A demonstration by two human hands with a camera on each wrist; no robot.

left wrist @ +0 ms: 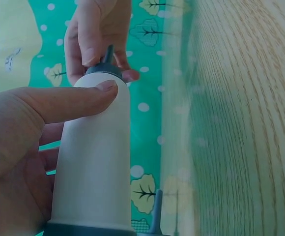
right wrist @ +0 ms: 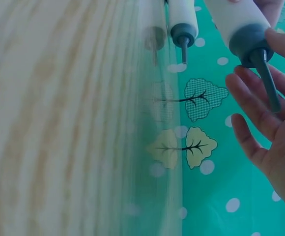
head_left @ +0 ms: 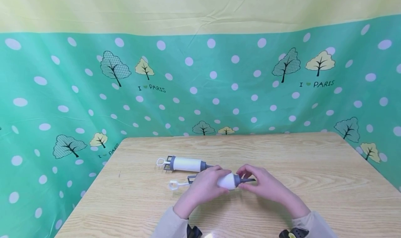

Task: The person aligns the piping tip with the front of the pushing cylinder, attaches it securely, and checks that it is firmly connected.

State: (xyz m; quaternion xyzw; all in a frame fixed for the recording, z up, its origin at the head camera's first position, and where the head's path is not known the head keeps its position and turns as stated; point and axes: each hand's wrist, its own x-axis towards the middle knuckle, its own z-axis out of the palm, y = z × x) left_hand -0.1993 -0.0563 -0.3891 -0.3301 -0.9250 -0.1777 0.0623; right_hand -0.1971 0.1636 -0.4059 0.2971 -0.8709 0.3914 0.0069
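My left hand (head_left: pixel 207 183) grips the white barrel of a large plastic syringe (head_left: pixel 227 182), thumb over its near side. The syringe has a grey end cap, a tapered grey nozzle and a white ring-ended plunger, and it lies roughly level just above the table. At its nozzle end, my right hand (head_left: pixel 266 183) pinches the grey cap (right wrist: pixel 250 43) between thumb and fingers. The nozzle (right wrist: pixel 267 83) points out past the right palm in the right wrist view. Behind the left hand lies a similar syringe (head_left: pixel 187 164), its nozzle tip partly hidden by that hand.
Both syringes are over a wood-grain table (head_left: pixel 141 210). A green and yellow curtain (head_left: pixel 175 67) with dots and printed trees hangs behind the table and along its sides. Dark wrist straps (head_left: pixel 294 233) show at the sleeves.
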